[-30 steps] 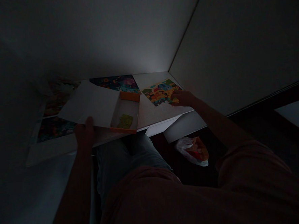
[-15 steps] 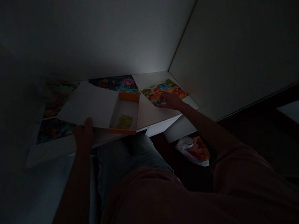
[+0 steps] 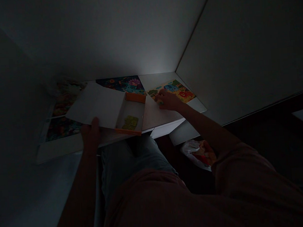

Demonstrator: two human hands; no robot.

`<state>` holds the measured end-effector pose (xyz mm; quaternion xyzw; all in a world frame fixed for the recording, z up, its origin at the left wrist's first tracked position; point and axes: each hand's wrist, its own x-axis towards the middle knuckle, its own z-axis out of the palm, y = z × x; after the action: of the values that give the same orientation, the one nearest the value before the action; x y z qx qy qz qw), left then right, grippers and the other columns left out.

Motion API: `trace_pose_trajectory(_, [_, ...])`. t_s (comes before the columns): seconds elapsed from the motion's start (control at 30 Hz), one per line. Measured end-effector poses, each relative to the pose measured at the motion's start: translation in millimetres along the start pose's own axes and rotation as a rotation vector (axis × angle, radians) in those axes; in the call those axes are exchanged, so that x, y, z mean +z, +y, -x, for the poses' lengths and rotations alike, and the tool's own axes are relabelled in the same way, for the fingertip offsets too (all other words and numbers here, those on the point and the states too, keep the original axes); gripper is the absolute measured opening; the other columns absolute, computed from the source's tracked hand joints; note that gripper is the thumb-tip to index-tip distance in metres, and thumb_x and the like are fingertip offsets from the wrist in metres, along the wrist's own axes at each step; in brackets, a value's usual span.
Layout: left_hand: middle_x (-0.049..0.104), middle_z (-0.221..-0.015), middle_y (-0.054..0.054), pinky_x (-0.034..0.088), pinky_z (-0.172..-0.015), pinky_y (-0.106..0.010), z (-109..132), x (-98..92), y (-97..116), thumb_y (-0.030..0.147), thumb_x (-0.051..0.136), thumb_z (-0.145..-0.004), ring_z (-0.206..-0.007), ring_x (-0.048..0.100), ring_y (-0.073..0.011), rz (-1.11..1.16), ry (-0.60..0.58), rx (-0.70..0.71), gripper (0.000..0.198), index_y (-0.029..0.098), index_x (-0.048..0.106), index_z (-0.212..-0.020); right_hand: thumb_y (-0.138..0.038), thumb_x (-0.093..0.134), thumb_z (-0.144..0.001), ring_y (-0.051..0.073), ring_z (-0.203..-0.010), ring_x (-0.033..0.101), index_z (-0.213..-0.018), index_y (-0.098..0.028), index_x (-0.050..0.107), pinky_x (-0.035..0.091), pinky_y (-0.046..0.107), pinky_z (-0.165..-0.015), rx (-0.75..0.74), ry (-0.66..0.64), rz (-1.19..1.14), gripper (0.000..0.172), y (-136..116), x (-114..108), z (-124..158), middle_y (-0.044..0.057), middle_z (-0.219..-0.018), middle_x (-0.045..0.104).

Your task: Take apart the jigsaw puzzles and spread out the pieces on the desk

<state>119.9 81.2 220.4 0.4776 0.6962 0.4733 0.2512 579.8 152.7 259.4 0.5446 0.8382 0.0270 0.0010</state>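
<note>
The scene is very dark. My left hand [image 3: 90, 136] grips the near edge of a large white sheet or lid [image 3: 96, 105] lying on the white desk [image 3: 157, 118], thumb on top. Beside the sheet stands an orange-rimmed box [image 3: 131, 116] with several green pieces [image 3: 130, 122] inside. My right hand [image 3: 167, 100] rests on the near left part of a colourful puzzle picture [image 3: 177, 89] at the desk's right; its fingers are bent down onto the picture, and what they pinch, if anything, is hidden.
More colourful puzzle pictures lie on the desk: a dark blue picture [image 3: 121, 83] at the back and others [image 3: 62, 127] at the left. Walls close in behind and to the right. A plastic bag [image 3: 198, 153] lies on the floor under the desk. My legs are below.
My right hand has slid leftward across the right-hand puzzle picture, from its near right edge to its near left part. My left hand has stayed on the sheet.
</note>
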Motion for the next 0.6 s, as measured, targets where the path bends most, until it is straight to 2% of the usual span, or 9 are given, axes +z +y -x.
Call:
trace_pose_trajectory(0.1, [0.088,-0.109,-0.026,0.066,-0.124,-0.063,0,0.2,0,0.058,0.063,-0.093,-0.131,0.085,-0.0482,-0.012,-0.001,-0.007,0.030,0.028,0.069,-0.090,-0.030,0.075,-0.111,0.040,-0.136,0.079,-0.143,-0.027,0.091,0.062,0.045,-0.094,-0.057,-0.033,0.066,0.036,-2,-8,0,0.020,-0.167,0.076])
trace_pose_trajectory(0.2, [0.087,-0.105,-0.025,0.066,-0.122,-0.064,-2,0.9,-2,0.059,0.063,-0.092,-0.130,0.084,-0.0497,-0.030,-0.001,-0.036,0.030,0.030,0.066,-0.088,-0.032,0.065,-0.117,0.044,-0.139,0.078,-0.132,-0.023,0.095,0.061,0.048,-0.093,-0.035,-0.058,0.140,0.035,-2,-12,2,0.024,-0.164,0.078])
trace_pose_trajectory(0.33, [0.085,-0.101,-0.022,0.066,-0.119,-0.060,-4,1.6,-7,0.059,0.064,-0.095,-0.128,0.084,-0.0479,-0.024,-0.008,-0.040,0.030,0.029,0.067,-0.089,-0.038,0.071,-0.115,0.044,-0.131,0.081,-0.145,-0.026,0.092,0.063,0.050,-0.097,0.078,-0.049,0.136,0.039,5,-16,9,0.021,-0.165,0.081])
trace_pose_trajectory(0.47, [0.085,-0.103,-0.022,0.066,-0.117,-0.058,-5,2.9,-13,0.054,0.069,-0.095,-0.126,0.084,-0.0471,0.000,0.011,-0.022,0.029,0.026,0.070,-0.091,-0.032,0.068,-0.115,0.041,-0.124,0.085,-0.147,-0.026,0.089,0.064,0.048,-0.096,0.200,-0.032,0.095,0.038,26,-16,16,0.018,-0.156,0.086])
trace_pose_trajectory(0.6, [0.087,-0.111,-0.023,0.065,-0.121,-0.060,-8,3.6,-21,0.055,0.066,-0.097,-0.127,0.084,-0.0470,-0.010,-0.006,0.031,0.031,0.025,0.072,-0.095,-0.025,0.071,-0.108,0.038,-0.116,0.088,-0.128,-0.023,0.090,0.065,0.046,-0.096,0.313,0.037,-0.044,0.027,55,-14,20,0.018,-0.135,0.093])
